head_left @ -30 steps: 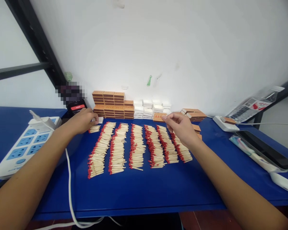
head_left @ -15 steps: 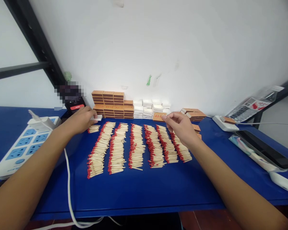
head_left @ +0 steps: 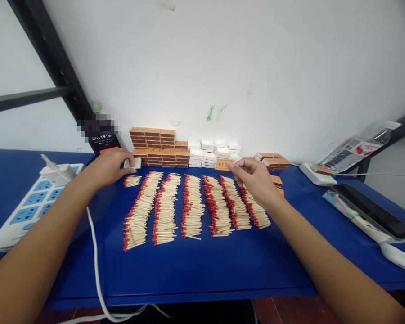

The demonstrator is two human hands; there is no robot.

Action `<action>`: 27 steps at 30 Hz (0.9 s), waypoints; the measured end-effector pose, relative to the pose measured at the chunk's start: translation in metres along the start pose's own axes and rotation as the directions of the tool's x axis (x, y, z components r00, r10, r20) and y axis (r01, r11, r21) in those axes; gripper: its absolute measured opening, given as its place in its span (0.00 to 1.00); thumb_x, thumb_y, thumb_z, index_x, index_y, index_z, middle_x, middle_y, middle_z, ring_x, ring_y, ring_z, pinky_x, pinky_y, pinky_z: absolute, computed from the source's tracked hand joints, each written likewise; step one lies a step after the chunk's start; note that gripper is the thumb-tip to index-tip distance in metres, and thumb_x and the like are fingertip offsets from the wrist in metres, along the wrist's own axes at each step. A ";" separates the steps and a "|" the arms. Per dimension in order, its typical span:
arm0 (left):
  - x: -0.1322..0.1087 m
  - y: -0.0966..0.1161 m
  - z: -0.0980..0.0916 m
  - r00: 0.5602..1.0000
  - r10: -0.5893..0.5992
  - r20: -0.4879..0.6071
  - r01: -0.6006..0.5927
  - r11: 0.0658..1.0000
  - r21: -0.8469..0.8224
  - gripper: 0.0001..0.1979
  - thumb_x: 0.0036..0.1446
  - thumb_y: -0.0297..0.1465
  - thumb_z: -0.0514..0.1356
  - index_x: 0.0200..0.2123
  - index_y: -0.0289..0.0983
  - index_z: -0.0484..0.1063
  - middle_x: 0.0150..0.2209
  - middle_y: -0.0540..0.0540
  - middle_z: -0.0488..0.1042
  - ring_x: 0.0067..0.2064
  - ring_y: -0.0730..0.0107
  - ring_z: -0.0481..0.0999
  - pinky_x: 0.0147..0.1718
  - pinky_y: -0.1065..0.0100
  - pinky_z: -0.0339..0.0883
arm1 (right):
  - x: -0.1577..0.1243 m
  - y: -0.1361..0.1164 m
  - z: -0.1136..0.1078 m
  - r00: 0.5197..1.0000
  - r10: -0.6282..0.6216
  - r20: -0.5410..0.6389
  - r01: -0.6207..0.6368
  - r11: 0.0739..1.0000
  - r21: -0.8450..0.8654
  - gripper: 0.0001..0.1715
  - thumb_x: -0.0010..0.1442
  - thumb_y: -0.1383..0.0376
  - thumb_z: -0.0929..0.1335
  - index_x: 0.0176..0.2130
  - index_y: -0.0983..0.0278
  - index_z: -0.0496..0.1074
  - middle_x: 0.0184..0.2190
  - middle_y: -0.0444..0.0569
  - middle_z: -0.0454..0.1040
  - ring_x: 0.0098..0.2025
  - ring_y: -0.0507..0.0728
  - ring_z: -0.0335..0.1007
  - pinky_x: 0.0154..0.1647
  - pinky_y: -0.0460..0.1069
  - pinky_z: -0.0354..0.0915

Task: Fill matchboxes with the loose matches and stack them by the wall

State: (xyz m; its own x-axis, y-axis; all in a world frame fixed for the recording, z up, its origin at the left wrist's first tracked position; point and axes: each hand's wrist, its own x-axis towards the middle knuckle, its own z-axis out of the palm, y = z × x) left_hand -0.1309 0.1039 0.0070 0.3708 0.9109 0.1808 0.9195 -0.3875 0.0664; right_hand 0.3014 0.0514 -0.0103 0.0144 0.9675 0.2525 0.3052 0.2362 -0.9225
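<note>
My left hand point(head_left: 113, 167) is closed on a white matchbox tray point(head_left: 134, 163), pinched between thumb and fingers just above a small pile of matches point(head_left: 132, 181). Between the thumb and fingertips of my right hand point(head_left: 254, 179) is an orange matchbox sleeve point(head_left: 223, 165) with printed characters, in front of the stacked white trays point(head_left: 208, 158). Several long rows of red-tipped matches point(head_left: 193, 207) lie across the blue table point(head_left: 195, 274) below both hands. My right hand covers the top of the rightmost row.
Stacked brown matchboxes point(head_left: 161, 155) stand against the wall, with more matchboxes point(head_left: 274, 161) at right. A white power strip point(head_left: 30, 207) and cable point(head_left: 96, 261) lie at left. On the right are a phone point(head_left: 374, 209), a wrapped white spoon point(head_left: 398, 257) and a plastic bottle point(head_left: 361, 146).
My left hand has shifted slightly left and down, and the white tray has turned to show more of its face. My right hand keeps its place with the sleeve.
</note>
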 end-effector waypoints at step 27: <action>-0.009 0.017 -0.009 0.983 0.044 -0.177 -0.021 0.992 0.128 0.09 0.62 0.34 0.66 0.33 0.39 0.70 0.42 0.47 0.71 0.36 0.66 0.70 0.36 0.64 0.60 | 0.000 0.001 0.001 1.000 -0.008 0.002 0.008 1.000 0.001 0.29 0.58 0.40 0.76 0.28 0.59 0.69 0.19 0.42 0.65 0.21 0.51 0.56 0.22 0.50 0.52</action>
State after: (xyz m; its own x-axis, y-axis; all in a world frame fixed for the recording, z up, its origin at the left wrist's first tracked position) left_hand -0.1197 0.0874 0.0151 0.3821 0.8537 0.3539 0.9205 -0.3856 -0.0638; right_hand 0.3010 0.0520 -0.0111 0.0098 0.9658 0.2592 0.3045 0.2440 -0.9207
